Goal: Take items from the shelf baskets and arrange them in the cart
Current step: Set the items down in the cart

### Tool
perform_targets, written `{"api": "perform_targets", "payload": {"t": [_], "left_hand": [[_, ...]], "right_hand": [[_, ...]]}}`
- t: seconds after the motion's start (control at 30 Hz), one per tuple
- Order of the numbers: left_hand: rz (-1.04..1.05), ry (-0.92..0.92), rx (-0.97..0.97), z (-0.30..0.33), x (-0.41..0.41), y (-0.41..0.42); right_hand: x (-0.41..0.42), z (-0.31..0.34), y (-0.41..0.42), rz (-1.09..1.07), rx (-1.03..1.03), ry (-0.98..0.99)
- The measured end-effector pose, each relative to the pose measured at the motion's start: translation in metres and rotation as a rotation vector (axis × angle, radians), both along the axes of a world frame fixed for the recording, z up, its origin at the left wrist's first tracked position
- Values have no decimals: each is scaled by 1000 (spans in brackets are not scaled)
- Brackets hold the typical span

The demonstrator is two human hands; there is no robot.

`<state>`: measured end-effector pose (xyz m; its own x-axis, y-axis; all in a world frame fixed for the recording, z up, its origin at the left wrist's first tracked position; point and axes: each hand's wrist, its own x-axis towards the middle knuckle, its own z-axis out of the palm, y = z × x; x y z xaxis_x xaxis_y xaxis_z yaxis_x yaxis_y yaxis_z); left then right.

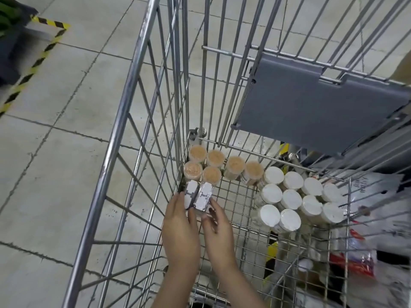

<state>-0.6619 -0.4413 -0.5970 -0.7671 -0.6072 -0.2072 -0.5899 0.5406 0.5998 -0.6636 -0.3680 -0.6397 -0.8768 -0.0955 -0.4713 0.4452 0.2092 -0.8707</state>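
Note:
I look down into a wire shopping cart (124, 121). Two silver foil-wrapped packs (198, 195) stand side by side at the left of the cart floor. My left hand (180, 232) holds the left pack and my right hand (219, 232) holds the right pack, fingers curled round their near ends. Just behind the packs stand several clear tubs of toothpicks (204, 165) with tan tops. To the right, several jars with white lids (291, 201) stand in rows.
A grey plastic child-seat flap (311, 103) hangs inside the cart's far right. Outside the right wall lie packaged goods with red and white wrapping (355, 261). Tiled floor lies to the left, with yellow-black hazard tape (37, 61) at the far left.

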Motion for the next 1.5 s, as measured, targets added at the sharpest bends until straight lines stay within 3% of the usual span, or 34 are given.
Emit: {"api": "perform_targets", "payload": {"t": [0.3, 0.7, 0.97, 1.2, 1.4, 1.5], "left_hand": [[-277, 6, -291, -2, 16, -2], [-327, -127, -17, 16, 18, -18], [-339, -181, 44, 50, 45, -17], [-421, -257, 166, 100, 110, -9], [-648, -292, 261, 164, 182, -11], [-793, -253, 206, 204, 222, -23]], "right_hand": [[-8, -3, -11, -14, -74, 3], [-16, 11, -12, -43, -71, -132], [27, 47, 47, 58, 145, -148], [96, 101, 89, 181, 317, -181], [178, 183, 106, 178, 430, -199], [228, 232, 106, 162, 473, -150]]}}
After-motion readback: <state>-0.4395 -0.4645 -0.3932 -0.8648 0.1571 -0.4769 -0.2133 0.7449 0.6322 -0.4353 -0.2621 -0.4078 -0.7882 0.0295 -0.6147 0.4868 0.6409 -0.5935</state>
